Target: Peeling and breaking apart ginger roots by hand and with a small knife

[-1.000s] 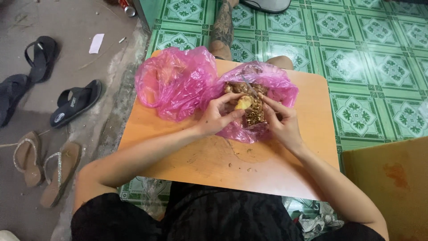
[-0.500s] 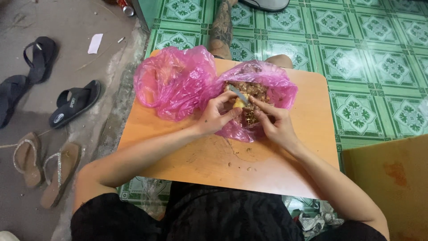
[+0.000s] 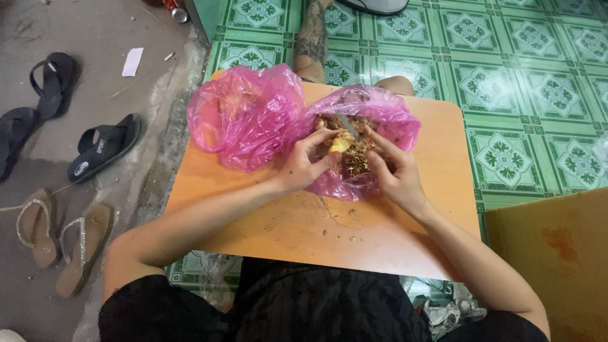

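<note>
Several sandals [image 3: 95, 149] lie on the grey concrete at your far left, well apart from the work. Moving right, a bunched pink plastic bag [image 3: 247, 114] sits on the orange tabletop [image 3: 354, 234], just beside a second pink bag [image 3: 380, 120] that lies spread open with brown peelings [image 3: 358, 158] heaped in it.

Your left hand [image 3: 304, 166] is curled, its fingers pinching a small yellowish piece of root [image 3: 341, 144], likely ginger, held over the open bag. The piece is straight ahead of you, between your two hands and slightly toward the left one, which is the hand that has it. Its long axis cannot be made out; it is too small and half covered by your fingertips.

Your right hand [image 3: 396, 174] is closed round a thin knife [image 3: 348, 123] whose blade runs up and to the left from that hand, its edge meeting the root from the right side. Further right is green patterned floor tile [image 3: 538, 88].
</note>
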